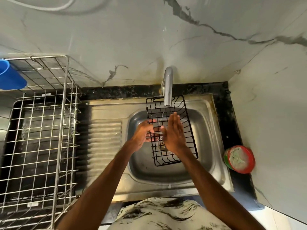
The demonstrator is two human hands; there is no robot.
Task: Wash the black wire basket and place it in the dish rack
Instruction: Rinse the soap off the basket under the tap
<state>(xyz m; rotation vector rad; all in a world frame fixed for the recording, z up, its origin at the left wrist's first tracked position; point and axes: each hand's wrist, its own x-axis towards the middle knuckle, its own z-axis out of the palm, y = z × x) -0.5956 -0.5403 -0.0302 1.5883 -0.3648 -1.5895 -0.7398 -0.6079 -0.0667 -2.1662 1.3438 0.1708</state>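
Note:
The black wire basket (189, 123) is held over the steel sink (206, 146), tilted, its far end under the tap (168, 87), from which a thin stream of water runs. My left hand (143, 135) grips the basket's left side, fingers curled through the wires. Inside the basket, my right hand (173, 133) lies flat with straight fingers against the wire bottom. The steel wire dish rack (41, 130) stands on the counter to the left of the sink.
A blue plastic cup (10, 77) hangs at the rack's far left corner. A red round tub of soap paste (239, 159) sits on the black counter to the right of the sink. The ribbed drainboard (106, 138) lies between sink and rack. Marble walls close the back and right.

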